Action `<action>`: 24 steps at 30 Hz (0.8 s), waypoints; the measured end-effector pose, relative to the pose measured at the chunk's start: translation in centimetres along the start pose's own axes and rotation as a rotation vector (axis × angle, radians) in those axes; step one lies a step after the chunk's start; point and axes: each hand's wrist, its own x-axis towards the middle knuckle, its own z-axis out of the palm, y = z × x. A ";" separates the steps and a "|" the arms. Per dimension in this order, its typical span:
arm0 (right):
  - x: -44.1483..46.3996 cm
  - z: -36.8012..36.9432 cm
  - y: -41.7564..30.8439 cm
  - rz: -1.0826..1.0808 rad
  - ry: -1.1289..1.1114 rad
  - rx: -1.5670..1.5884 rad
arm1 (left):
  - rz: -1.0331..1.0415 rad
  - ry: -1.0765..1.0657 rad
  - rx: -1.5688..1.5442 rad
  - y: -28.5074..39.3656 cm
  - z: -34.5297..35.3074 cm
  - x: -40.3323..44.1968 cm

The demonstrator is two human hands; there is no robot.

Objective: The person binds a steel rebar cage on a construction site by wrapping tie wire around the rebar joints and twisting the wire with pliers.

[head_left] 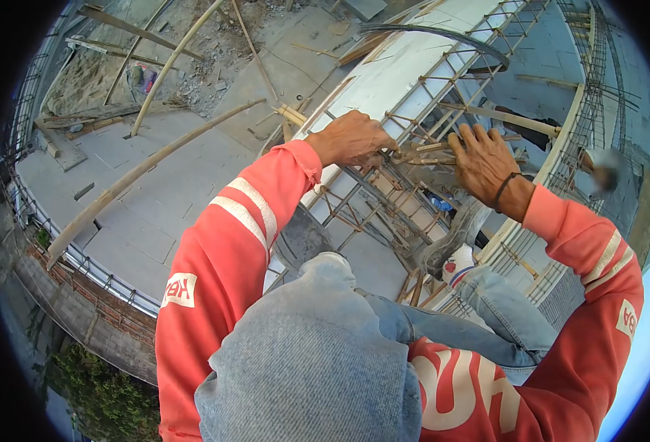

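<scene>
In the head view, the rebar cage [422,82] is being met by the left hand [353,138] just beside the edge of the white panel [391,77], the fingers of this grip being curled together, though what is being clamped cannot be told. The right hand [486,166] is being held over thin brownish rods [430,147], its fingers being spread apart and any pinch beneath the palm being hidden. A narrow gap is being left between both hands, while room is being bounded rightward by a timber edge [565,129] and offered leftward by the grey floor [148,228], crossed by a wooden pole [152,166].
</scene>
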 end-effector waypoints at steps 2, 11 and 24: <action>-0.7 -0.8 0.5 -0.112 -0.013 -0.153 | -0.064 -0.075 -0.085 -0.2 -0.5 0.3; 0.8 2.5 4.4 0.243 -1.112 1.224 | -0.114 0.030 -0.052 0.5 -1.0 -0.2; -4.2 2.8 0.4 0.170 -0.205 0.166 | -0.115 0.066 -0.130 0.8 -1.0 0.0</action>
